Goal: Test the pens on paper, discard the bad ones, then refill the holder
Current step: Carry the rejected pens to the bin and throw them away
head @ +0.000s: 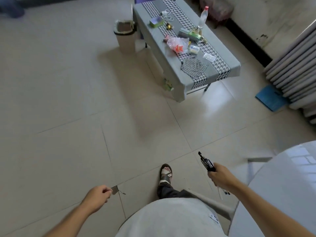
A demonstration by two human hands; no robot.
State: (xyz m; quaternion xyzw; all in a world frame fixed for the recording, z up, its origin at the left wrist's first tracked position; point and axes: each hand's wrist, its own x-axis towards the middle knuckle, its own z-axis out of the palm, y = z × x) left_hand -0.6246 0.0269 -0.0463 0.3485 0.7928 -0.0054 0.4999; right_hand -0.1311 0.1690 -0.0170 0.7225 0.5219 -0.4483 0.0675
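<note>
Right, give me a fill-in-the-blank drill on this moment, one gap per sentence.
1. The bundle of dark pens is gripped in the person's ____ hand.
2. The beige plastic waste bin stands on the floor beside the low ____-draped table.
3. The clear plastic bottle on that table has a ____ cap.
4. The left hand holds ____.

Missing words: right; cloth; red; nothing
</note>
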